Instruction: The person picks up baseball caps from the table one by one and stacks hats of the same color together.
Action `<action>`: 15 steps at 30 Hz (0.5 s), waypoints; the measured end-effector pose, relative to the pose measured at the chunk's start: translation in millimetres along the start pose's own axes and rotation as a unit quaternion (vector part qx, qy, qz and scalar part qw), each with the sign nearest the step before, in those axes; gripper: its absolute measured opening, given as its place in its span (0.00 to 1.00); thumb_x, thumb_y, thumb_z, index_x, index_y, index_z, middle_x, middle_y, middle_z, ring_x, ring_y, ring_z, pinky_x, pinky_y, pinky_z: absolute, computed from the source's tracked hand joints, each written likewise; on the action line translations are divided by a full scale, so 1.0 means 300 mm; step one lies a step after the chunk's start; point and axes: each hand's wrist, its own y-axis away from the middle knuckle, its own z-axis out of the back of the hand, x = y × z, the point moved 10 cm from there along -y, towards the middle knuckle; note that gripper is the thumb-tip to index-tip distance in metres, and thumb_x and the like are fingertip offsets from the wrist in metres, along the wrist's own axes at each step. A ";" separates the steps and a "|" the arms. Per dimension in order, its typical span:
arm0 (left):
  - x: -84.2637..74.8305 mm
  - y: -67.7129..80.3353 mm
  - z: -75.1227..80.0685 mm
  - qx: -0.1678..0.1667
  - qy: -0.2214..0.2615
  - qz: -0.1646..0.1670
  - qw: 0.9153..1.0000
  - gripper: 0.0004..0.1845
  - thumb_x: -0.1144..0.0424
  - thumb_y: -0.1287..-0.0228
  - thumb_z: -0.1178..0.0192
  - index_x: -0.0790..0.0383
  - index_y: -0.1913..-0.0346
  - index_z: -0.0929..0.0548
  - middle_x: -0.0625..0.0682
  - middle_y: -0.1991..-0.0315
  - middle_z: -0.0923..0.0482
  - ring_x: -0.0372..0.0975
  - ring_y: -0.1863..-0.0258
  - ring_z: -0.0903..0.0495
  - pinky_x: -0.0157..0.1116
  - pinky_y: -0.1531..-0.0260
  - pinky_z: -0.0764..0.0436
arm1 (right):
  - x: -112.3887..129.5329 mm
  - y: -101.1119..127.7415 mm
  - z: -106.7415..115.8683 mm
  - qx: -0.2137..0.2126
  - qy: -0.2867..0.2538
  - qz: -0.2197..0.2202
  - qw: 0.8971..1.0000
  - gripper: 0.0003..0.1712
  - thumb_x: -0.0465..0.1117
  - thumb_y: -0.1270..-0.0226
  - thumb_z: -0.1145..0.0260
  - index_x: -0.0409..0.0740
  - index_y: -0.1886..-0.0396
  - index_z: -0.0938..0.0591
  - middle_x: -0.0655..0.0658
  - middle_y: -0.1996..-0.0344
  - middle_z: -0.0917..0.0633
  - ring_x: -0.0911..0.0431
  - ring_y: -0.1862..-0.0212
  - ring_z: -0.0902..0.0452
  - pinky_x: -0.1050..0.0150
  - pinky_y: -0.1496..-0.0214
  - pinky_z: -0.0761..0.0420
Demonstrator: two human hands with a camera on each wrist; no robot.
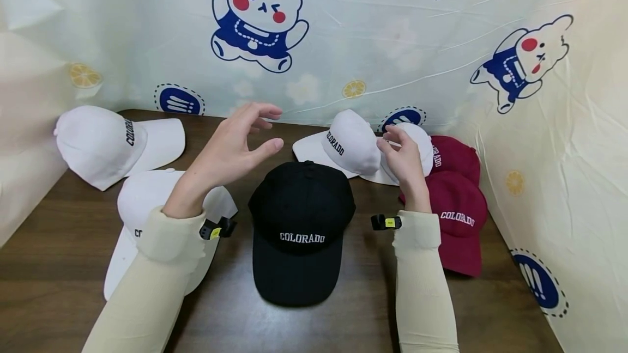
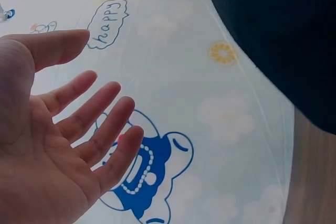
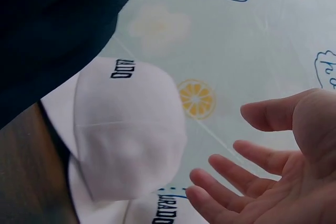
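Note:
A black cap [image 1: 300, 206] with white COLORADO lettering lies in the middle of the table, its brim toward me. My left hand [image 1: 233, 143] is raised above and left of it, fingers spread and holding nothing. In the left wrist view that hand [image 2: 79, 129] shows its palm, with the dark cap at the upper right. On the other side my right hand [image 1: 404, 159] hovers in front of a white cap [image 1: 419, 138], also holding nothing. The right wrist view shows this hand's [image 3: 268, 166] relaxed fingers apart from the nearby white cap [image 3: 131, 129].
At the left are two more white caps, one behind [image 1: 98, 140] and one nearer [image 1: 147, 195], partly under my left arm. Another white cap [image 1: 350, 143] sits behind the black one. Two maroon caps [image 1: 458, 200] overlap at the right. A printed sheet [image 1: 343, 42] encloses the wooden table [image 1: 363, 309].

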 end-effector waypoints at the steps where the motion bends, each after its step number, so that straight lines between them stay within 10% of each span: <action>1: 0.003 -0.002 -0.005 0.000 0.002 0.001 1.000 0.28 0.61 0.25 0.33 0.58 0.27 0.27 0.56 0.30 0.25 0.51 0.35 0.22 0.55 0.30 0.27 | -0.010 -0.004 -0.003 0.003 0.003 -0.006 1.000 0.32 0.46 0.19 0.38 0.45 0.20 0.30 0.35 0.27 0.24 0.40 0.25 0.28 0.45 0.23 0.31; 15: 0.019 -0.008 -0.036 0.012 0.012 0.005 1.000 0.28 0.61 0.25 0.32 0.59 0.27 0.27 0.56 0.30 0.25 0.50 0.36 0.23 0.54 0.30 0.27 | -0.122 -0.026 -0.075 0.061 0.005 -0.081 0.995 0.37 0.47 0.18 0.40 0.39 0.17 0.37 0.31 0.26 0.28 0.40 0.25 0.32 0.45 0.22 0.32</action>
